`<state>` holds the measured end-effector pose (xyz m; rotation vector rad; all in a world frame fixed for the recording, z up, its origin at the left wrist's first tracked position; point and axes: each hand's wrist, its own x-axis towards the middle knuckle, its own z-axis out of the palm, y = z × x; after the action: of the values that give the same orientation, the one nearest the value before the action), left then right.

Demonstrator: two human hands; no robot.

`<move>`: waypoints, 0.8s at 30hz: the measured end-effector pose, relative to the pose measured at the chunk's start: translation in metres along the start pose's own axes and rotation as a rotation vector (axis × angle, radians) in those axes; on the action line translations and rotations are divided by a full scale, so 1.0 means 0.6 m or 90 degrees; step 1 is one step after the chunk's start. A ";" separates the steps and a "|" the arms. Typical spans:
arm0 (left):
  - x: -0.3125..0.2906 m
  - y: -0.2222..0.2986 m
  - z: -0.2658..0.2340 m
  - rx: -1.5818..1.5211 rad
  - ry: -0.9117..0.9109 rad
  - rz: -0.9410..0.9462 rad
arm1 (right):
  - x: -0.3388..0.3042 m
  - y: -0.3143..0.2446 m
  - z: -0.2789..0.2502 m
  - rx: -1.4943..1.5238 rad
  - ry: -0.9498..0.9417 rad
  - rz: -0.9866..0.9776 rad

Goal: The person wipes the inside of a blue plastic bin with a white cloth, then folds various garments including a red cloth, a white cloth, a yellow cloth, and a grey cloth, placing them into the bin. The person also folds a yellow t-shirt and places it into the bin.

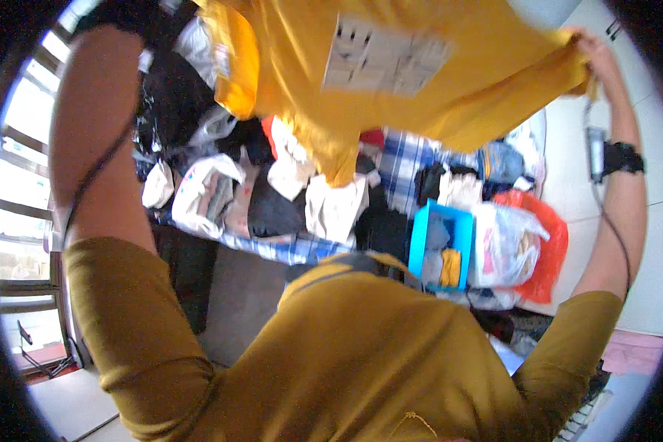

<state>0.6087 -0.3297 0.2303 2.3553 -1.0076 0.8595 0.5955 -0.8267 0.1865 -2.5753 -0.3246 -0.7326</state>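
A mustard-yellow T-shirt (295,66) with a pale printed panel is spread out in the air across the upper part of the head view. My right hand (591,53), at the upper right, has its fingers closed on the shirt's right edge. My left arm (99,140) stretches up on the left to a black wrist band, and the left hand itself lies past the top of the picture. Brighter yellow cloth (239,62) hangs at the shirt's left side. The shirt hides part of the bed behind it.
Below the shirt, clothes lie heaped on a blue plaid sheet (405,166). A blue box (418,247) holds grey and yellow folded cloth. Beside it are a clear plastic bag (504,247) and a red bag (556,243). Cables run along both my arms. Barred windows (22,199) stand left.
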 end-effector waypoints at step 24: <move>-0.033 0.059 -0.001 0.017 -0.168 0.060 | -0.055 -0.271 0.188 0.345 -0.451 -0.018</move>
<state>0.5711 -0.3422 0.2220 2.5074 -1.2267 0.6084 0.5632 -0.6344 0.1394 -2.2063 -0.6678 0.2727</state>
